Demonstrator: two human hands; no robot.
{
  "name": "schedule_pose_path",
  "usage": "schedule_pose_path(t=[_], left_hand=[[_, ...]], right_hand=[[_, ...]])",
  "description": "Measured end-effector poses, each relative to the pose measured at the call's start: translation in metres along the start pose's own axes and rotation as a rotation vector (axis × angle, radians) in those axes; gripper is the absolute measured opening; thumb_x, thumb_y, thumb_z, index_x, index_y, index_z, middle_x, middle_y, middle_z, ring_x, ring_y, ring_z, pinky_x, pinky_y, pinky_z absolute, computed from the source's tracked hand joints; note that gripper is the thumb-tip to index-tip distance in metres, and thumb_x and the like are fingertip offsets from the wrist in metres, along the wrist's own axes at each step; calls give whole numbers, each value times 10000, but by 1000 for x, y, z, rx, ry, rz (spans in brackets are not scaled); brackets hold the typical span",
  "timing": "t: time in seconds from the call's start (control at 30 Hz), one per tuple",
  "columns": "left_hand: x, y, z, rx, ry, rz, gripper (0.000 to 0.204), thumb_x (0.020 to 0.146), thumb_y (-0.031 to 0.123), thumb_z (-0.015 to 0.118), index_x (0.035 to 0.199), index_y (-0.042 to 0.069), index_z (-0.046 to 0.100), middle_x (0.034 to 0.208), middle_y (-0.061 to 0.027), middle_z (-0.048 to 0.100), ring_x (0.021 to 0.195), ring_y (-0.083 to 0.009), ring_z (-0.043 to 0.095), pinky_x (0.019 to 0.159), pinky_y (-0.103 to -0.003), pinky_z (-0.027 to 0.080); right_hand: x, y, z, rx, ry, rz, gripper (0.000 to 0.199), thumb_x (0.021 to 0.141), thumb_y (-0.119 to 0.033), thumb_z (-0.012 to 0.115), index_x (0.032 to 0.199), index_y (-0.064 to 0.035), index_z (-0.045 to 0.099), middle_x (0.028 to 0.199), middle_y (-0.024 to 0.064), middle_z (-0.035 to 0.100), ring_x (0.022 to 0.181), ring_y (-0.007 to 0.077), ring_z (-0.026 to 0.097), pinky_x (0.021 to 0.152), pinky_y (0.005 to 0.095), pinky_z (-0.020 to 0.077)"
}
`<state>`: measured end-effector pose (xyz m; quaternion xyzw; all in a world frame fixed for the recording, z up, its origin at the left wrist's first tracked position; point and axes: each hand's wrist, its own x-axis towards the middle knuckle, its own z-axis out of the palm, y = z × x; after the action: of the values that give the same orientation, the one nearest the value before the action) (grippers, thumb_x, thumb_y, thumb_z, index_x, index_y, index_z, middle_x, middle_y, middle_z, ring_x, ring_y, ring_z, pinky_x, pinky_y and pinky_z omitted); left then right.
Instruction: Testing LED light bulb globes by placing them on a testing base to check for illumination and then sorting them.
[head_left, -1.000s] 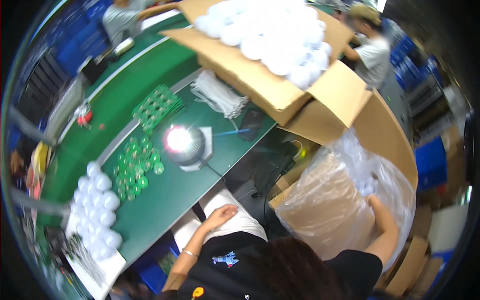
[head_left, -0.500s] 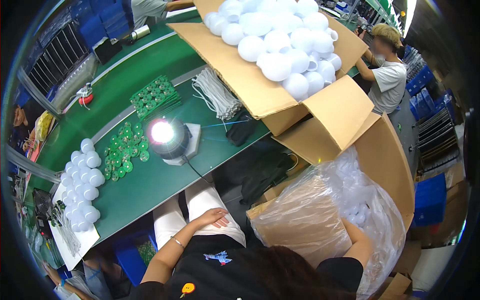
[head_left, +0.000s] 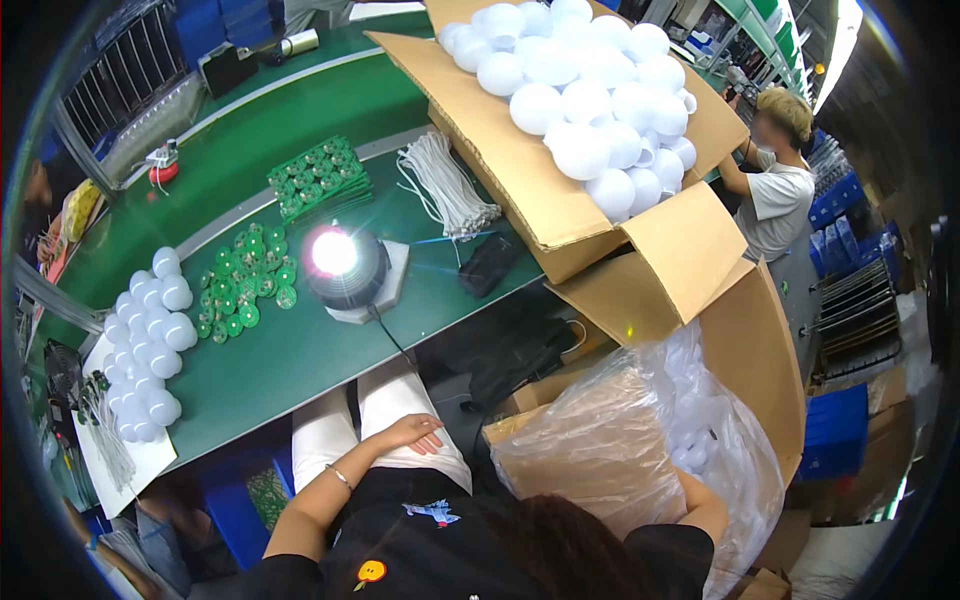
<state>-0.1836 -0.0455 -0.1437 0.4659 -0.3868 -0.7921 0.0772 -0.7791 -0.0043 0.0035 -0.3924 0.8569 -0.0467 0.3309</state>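
Note:
My left hand [head_left: 412, 434] rests on my thigh, fingers stretched out and holding nothing. My right forearm [head_left: 703, 505] reaches down into a cardboard box [head_left: 765, 350] lined with a clear plastic bag [head_left: 600, 430]. That hand is hidden between the plastic and the cardboard, so its fingers do not show. Close to it, small white round bulbs [head_left: 690, 452] show through the bag. In front of me on the green bench [head_left: 300, 375], a glowing round lamp [head_left: 335, 255] sits on a pale base.
An open carton [head_left: 480, 150] heaped with white globe-shaped covers [head_left: 585, 100] stands at the bench's right end. The bench holds green circuit boards [head_left: 318, 178], loose round boards [head_left: 245, 285], white wires [head_left: 445, 185] and white bulbs [head_left: 150, 345]. A person [head_left: 780, 185] sits beyond the carton.
The view has shifted slightly, so the bulbs on the bench's left end appear farther left. My left hand stays on my thigh and my right arm stays in the box.

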Motion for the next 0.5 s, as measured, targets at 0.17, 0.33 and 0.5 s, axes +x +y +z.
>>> schedule_pose_path(t=[0.17, 0.33, 0.5], left_hand=[[4, -4, -3, -7, -27, 4, 412, 1028, 331, 404, 1340, 64, 441, 1038, -164, 679, 882, -234, 701, 723, -321, 576], [2, -3, -1, -39, -33, 27, 437, 1024, 355, 411, 1339, 54, 446, 1036, -175, 678, 869, -253, 705, 701, -324, 576], [1, -4, -1, -25, -15, 26, 429, 1025, 347, 402, 1333, 52, 450, 1030, -162, 683, 865, -244, 704, 700, -321, 575]], right_hand=[[-1, -1, 0, 77, -11, 4, 444, 855, -426, 639, 1082, -49, 580, 922, 115, 604, 774, 260, 572, 679, 360, 528], [1, -2, 1, 249, -46, 10, 468, 851, -440, 640, 1106, -53, 571, 941, 124, 600, 782, 271, 572, 679, 372, 536], [4, -2, -1, 462, -100, 11, 493, 846, -453, 642, 1129, -58, 562, 959, 132, 597, 790, 283, 572, 679, 384, 543]])
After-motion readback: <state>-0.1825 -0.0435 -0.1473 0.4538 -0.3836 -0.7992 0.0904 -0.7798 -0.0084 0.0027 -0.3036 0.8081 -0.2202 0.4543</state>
